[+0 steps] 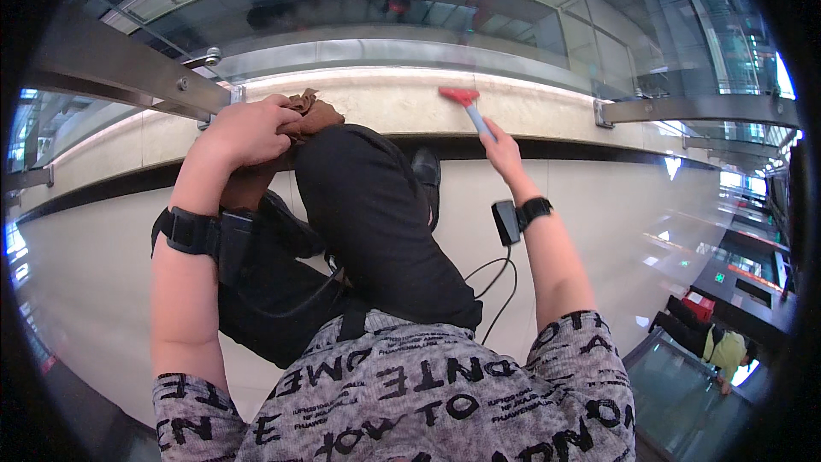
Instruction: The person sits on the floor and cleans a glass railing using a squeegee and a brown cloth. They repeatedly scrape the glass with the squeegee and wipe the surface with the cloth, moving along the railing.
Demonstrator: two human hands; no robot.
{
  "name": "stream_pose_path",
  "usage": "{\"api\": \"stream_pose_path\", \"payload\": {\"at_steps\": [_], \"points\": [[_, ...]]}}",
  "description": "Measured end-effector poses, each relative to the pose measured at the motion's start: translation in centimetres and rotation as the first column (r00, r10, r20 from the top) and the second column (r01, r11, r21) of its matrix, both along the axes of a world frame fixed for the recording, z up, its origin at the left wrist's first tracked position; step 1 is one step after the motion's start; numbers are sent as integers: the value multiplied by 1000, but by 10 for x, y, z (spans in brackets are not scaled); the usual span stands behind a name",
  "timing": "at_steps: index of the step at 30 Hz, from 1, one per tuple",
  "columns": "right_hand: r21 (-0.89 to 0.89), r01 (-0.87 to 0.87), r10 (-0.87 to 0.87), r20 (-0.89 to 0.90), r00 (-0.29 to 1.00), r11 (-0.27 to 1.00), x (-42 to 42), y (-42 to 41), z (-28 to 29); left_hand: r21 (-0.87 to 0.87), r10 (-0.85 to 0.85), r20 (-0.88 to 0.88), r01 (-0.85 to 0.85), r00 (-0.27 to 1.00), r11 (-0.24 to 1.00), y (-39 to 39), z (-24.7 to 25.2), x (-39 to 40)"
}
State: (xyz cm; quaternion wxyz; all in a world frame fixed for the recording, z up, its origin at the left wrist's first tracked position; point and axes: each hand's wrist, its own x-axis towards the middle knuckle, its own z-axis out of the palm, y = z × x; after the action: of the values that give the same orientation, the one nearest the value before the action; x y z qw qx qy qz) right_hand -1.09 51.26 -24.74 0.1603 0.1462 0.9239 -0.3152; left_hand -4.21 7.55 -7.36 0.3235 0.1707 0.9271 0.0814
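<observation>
My left hand (250, 132) grips a crumpled brown cloth (321, 117), part of which hangs below the hand. The cloth is beside my bent knee, over a pale stone ledge (385, 106). In my right hand (503, 148) is the blue-grey handle of a small scraper (476, 117). Its red head lies at the ledge surface; whether it presses on the stone I cannot tell. Behind the ledge stands a glass panel (410, 52). Both wrists wear black straps with small devices.
Metal bars (128, 68) reach in at the left, with another metal bar (699, 109) at the right. Glossy pale floor tiles (596, 205) lie below the ledge. A black cable (515, 276) hangs from the right wrist device. Far right, a person (721, 343) leans by a glass-sided structure.
</observation>
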Motion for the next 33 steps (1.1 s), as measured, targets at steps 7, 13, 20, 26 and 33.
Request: {"api": "stream_pose_path", "payload": {"at_steps": [7, 13, 20, 26, 33], "points": [[-20, -13, 12, -61, 998, 1000, -50, -9, -8, 40, -21, -10, 21, 1000, 999, 4, -12, -15], [-64, -55, 54, -7, 999, 996, 7, 3, -17, 2, 45, -10, -45, 999, 999, -10, -5, -6], [-100, -14, 18, 34, 999, 995, -4, -21, -6, -3, 51, -12, -51, 999, 999, -26, -15, -11], [-84, -22, 22, 5, 1000, 996, -24, -39, -17, 16, 16, 42, -17, 999, 1000, -15, -12, -22], [-79, -53, 60, 86, 994, 995, 57, -50, 8, 179, 168, -62, -155, 984, 971, -27, -26, -14]]}}
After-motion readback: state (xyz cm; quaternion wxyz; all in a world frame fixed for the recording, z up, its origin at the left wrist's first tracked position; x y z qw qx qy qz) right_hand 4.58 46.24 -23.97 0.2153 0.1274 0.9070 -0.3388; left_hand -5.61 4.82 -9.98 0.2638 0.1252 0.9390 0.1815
